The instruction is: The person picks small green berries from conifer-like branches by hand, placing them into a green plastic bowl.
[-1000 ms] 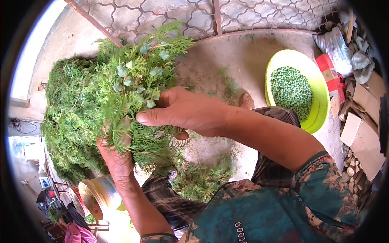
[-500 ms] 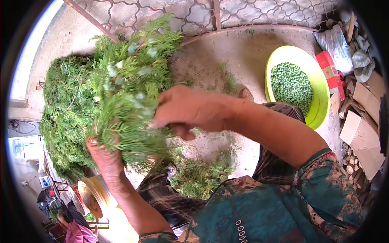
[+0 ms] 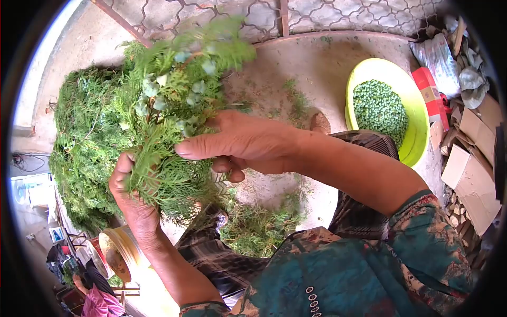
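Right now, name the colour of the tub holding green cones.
The tub is bright yellow-green, clearest in the head view.

Left of a bright yellow-green plastic tub [image 3: 420, 124] holding small green cones [image 3: 379, 108], the bare left hand [image 3: 136, 208] grips a feathery green branch [image 3: 171, 177] bearing pale blue-green cones [image 3: 150, 88]; the bare right hand [image 3: 253, 142], nearer the tub, touches the branch with its thumb. Farther left of the tub lies a big heap of green foliage [image 3: 84, 148], while a red box [image 3: 425, 79] stands just right of it.
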{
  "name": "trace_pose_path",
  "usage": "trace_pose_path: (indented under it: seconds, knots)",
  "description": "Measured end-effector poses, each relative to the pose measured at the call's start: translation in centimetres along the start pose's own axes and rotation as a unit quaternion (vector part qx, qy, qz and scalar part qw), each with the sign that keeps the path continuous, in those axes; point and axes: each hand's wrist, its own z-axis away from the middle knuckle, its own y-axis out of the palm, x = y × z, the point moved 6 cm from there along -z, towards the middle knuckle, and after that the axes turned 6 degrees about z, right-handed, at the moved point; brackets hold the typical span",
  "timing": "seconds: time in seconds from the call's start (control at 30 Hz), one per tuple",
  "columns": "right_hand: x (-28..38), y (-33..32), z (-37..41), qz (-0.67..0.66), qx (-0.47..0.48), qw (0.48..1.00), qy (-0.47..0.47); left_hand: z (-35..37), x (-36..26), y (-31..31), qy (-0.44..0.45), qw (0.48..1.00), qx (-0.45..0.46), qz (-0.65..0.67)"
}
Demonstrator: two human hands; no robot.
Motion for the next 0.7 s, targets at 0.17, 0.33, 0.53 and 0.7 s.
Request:
trace_pose_path:
  seconds: [0.17,0.33,0.53,0.7]
  knots:
    - [-0.5,-0.1,0.3,0.022,-0.021,0.999,0.037,0.1,0.4,-1.3,0.017,0.996,-0.036,-0.074]
    - [-0.5,-1.2,1.2,0.086,0.000,0.993,0.077,-0.7,0.4,-2.6,0.004,1.000,0.005,-0.023]
    - [-0.4,-2.6,1.5,-0.015,-0.031,0.998,0.058,-0.5,1.5,-3.8,-0.059,0.990,-0.125,-0.011]
    - [-0.6,-0.9,1.5,0.007,-0.009,0.999,0.043,0.4,-0.4,-0.3,-0.037,0.994,-0.086,0.064]
